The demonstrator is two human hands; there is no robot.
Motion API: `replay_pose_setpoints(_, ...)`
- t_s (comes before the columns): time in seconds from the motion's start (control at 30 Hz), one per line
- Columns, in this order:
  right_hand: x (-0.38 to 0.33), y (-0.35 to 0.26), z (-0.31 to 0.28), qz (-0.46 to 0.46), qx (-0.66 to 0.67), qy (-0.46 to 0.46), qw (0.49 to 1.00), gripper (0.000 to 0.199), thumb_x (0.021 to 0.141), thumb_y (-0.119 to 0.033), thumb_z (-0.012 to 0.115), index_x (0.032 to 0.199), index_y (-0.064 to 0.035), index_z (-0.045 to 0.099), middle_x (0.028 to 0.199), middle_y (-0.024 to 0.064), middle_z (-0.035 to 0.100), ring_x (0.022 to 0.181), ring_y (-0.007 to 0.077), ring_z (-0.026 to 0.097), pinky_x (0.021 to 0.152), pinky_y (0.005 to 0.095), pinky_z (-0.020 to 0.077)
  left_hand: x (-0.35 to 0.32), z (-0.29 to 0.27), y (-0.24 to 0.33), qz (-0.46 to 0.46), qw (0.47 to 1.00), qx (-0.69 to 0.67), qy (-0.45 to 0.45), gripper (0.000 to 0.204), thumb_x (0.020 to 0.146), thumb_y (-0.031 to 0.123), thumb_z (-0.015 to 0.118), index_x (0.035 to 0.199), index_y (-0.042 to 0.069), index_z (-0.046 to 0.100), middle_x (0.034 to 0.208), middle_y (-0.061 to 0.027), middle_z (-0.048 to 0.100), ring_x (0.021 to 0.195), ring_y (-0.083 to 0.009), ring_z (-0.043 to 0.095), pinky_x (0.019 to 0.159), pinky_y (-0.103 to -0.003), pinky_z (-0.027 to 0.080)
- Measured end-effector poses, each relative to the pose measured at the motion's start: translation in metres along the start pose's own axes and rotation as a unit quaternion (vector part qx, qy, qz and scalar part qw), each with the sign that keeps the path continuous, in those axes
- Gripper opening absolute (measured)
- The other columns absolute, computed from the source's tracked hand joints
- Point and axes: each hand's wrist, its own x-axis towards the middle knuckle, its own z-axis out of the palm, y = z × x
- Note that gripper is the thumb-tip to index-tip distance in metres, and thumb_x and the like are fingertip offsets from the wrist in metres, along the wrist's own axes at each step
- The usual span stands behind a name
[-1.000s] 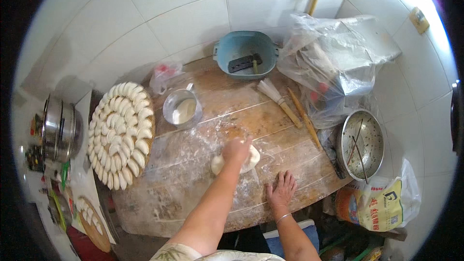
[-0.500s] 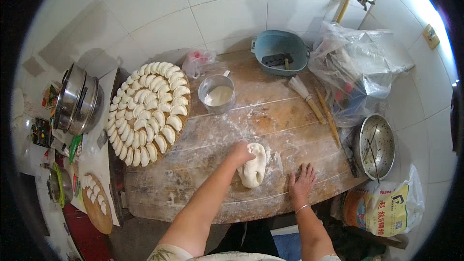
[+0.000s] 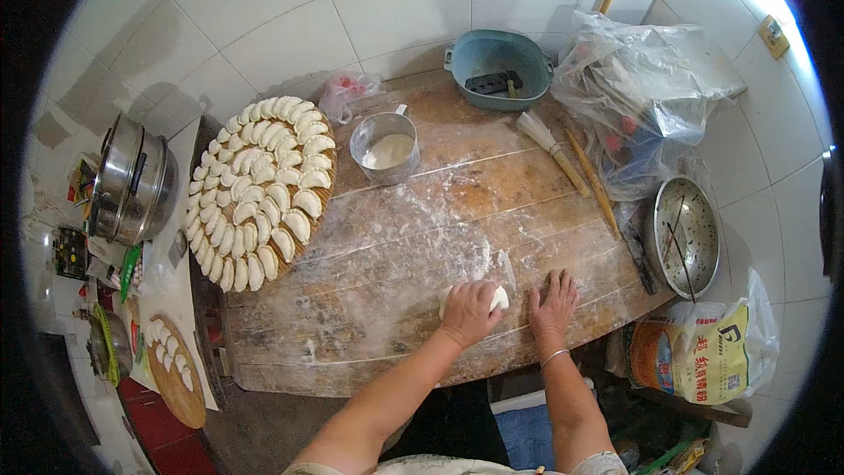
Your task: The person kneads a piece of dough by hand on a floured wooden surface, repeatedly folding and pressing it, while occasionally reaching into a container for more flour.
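My left hand [image 3: 469, 312] curls over a lump of white dough [image 3: 499, 297] near the front edge of the floured wooden board [image 3: 422, 237]; only the dough's right end shows past my fingers. Just to its right, my right hand [image 3: 552, 302] lies flat on the board with its fingers spread. It holds nothing, wears a thin bracelet at the wrist and does not touch the dough.
A round tray of several folded dumplings [image 3: 259, 189] sits at the board's left. A metal cup of flour [image 3: 384, 148], a blue basin [image 3: 498, 66], a brush and a rolling stick [image 3: 593, 180] lie at the back. A metal strainer bowl [image 3: 686, 233], plastic bags [image 3: 651, 88] and a flour sack [image 3: 703, 347] are on the right, a steel steamer pot [image 3: 132, 180] far left.
My left hand has drawn the dough back toward the front edge, and less of it shows than before. My right hand stays flat beside it.
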Motion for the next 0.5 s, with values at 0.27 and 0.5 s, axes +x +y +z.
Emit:
replay_pose_setpoints(0.27,0.002,0.004,-0.005,-0.006,0.013,0.005,1.000,0.066,0.084,-0.038,0.064,0.139,-0.0079,0.043,0.151,0.0223,0.033,0.139,0.0401,0.029,0.115,0.0561,0.0181,-0.054,0.033,-0.033,0.181,0.965,0.178,0.070,0.047,0.080,0.037,0.065,0.125,0.028,0.060,0.130,-0.0030,0.055,0.120,-0.0237,0.049,0.101,-0.045,0.033)
replay_pose_setpoints(0.5,-0.004,0.001,-0.011,0.029,0.030,-0.083,0.996,0.073,0.080,-0.040,0.068,0.140,-0.0080,0.042,0.151,0.0228,0.032,0.139,0.0416,0.027,0.116,0.0571,0.0155,0.066,0.022,-0.062,0.074,0.992,0.091,-0.044,0.048,0.074,0.049,0.069,0.111,0.019,0.064,0.112,-0.0074,0.061,0.105,-0.0279,0.056,0.090,-0.047,0.039)
